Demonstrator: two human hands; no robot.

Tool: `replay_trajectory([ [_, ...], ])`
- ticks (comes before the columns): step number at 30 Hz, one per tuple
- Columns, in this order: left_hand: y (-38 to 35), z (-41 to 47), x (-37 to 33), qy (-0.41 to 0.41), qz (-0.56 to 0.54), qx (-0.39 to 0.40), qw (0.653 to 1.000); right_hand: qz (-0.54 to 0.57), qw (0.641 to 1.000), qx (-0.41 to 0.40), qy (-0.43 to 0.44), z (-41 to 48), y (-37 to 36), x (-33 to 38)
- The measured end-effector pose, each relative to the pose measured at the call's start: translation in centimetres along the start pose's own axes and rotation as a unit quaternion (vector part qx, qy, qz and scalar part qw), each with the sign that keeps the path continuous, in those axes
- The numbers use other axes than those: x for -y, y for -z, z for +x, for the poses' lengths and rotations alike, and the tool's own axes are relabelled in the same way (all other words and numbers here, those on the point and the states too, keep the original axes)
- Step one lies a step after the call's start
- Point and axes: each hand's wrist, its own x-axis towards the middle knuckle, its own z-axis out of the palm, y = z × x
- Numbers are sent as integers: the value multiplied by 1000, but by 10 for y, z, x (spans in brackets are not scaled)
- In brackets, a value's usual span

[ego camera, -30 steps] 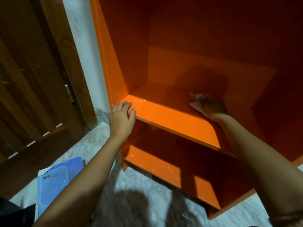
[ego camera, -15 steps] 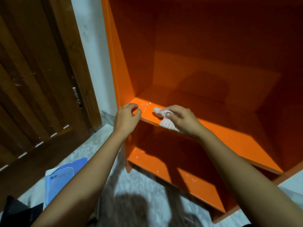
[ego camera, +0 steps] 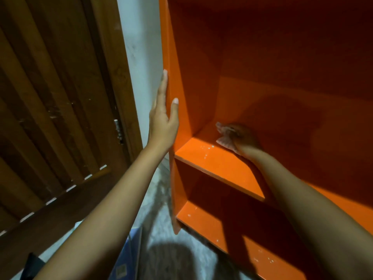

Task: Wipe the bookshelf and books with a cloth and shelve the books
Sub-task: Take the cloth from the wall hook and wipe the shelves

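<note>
An orange bookshelf (ego camera: 282, 67) fills the right of the view, with no books on its boards. My left hand (ego camera: 163, 120) clasps the front edge of its left side panel, fingers outside and thumb inside. My right hand (ego camera: 244, 140) reaches into the shaded back left corner of the middle shelf board (ego camera: 218, 160) and presses a crumpled white cloth (ego camera: 224, 136) with faint red stripes onto it. White specks dot the lit front of that board and of the bottom board (ego camera: 203, 221).
A dark wooden slatted door (ego camera: 50, 118) stands at the left, with a strip of pale wall (ego camera: 141, 57) between it and the bookshelf. A blue book or folder (ego camera: 125, 259) lies on the mottled grey floor (ego camera: 173, 255) near my left forearm.
My left hand left the shelf board's front corner and rose to clasp the side panel. My right hand slid the cloth from the board's front edge back into the rear left corner.
</note>
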Motion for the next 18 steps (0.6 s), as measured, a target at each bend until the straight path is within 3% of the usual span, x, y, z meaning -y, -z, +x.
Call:
replay_trajectory([
  [3, 3, 3, 12, -13, 24, 38, 999, -139, 990, 39, 9, 17, -14, -6],
  [6, 9, 6, 19, -25, 17, 58, 998, -386, 919, 59, 60, 22, -23, -5],
  [11, 9, 9, 23, -27, 7, 65, 997, -312, 932, 151, 101, 3, -33, -8],
  [16, 8, 4, 13, -6, 25, 56, 998, -438, 860, 119, 234, -25, -49, 0],
  [18, 10, 4, 9, 4, 51, 59, 997, -436, 853, 129, 256, -38, -53, 2],
])
